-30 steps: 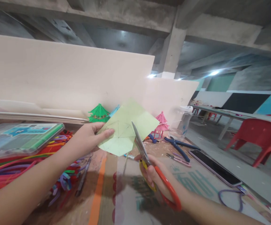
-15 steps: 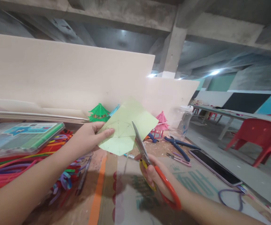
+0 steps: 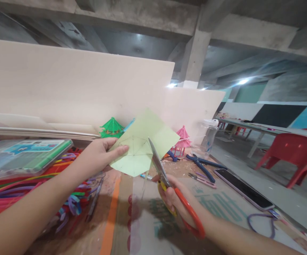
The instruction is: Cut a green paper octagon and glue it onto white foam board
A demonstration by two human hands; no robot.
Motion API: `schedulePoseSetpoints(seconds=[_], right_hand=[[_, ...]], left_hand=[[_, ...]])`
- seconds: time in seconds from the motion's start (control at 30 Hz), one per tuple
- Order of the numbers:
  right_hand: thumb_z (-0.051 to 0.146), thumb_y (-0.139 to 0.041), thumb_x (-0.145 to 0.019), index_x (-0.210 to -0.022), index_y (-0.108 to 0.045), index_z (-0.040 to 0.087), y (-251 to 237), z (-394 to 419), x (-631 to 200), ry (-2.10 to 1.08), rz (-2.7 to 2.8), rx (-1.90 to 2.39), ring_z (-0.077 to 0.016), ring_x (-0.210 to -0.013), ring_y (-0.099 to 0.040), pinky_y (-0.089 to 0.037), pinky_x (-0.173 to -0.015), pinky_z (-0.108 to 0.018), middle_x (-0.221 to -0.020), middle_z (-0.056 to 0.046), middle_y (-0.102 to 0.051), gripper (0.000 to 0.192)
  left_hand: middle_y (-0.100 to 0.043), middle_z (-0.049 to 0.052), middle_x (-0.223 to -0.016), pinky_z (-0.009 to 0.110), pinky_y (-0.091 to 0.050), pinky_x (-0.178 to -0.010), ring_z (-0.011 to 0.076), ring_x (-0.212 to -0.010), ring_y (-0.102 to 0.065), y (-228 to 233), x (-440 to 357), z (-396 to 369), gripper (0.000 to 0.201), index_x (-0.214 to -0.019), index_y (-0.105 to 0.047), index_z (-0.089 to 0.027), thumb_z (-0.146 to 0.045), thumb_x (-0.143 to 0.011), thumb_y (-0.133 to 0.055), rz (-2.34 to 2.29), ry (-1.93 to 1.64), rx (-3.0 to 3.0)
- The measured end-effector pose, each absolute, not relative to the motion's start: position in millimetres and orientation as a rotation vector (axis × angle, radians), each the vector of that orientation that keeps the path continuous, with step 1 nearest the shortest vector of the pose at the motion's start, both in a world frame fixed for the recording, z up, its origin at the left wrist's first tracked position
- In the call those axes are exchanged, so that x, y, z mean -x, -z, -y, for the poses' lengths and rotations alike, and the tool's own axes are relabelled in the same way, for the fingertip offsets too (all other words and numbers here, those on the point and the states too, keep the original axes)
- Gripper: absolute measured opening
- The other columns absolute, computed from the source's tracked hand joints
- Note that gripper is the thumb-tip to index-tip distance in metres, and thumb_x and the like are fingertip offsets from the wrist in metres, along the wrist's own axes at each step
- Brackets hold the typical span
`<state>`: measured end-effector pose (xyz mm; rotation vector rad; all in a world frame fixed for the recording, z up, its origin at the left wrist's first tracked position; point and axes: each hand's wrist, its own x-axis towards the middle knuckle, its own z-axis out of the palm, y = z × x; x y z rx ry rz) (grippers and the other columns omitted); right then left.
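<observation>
The left hand pinches a pale green paper sheet at its nine o'clock edge, thumb on the face, holding it up above the worktop. Faint pencil lines fan out across the sheet. The right hand grips orange-handled scissors, fingers through the loops; the blades point toward twelve o'clock and meet the sheet's lower edge at about five o'clock. At nine o'clock from the left hand lies a heap of coloured pipe cleaners. At three o'clock from the scissors lie blue pliers and a phone.
</observation>
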<state>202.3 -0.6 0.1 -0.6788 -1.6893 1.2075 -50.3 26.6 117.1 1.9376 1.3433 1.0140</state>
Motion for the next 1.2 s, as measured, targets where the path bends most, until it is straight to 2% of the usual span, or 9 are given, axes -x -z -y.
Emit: schedulePoseSetpoints(seconds=[1.2], right_hand=[[0.070, -0.051, -0.089, -0.116, -0.053, 0.020, -0.1, 0.3, -204.4, -1.181, 1.712, 0.693, -0.0086, -0.050, -0.027, -0.021, -0.043, -0.024, -0.068, 0.007, -0.033, 0.057]], left_hand=[[-0.060, 0.000, -0.068, 0.022, -0.034, -0.050, 0.0128, -0.056, -0.050, -116.4, 50.2, -27.9, 0.054, -0.094, -0.069, -0.014, -0.065, -0.080, -0.063, -1.310, -1.009, -1.913]])
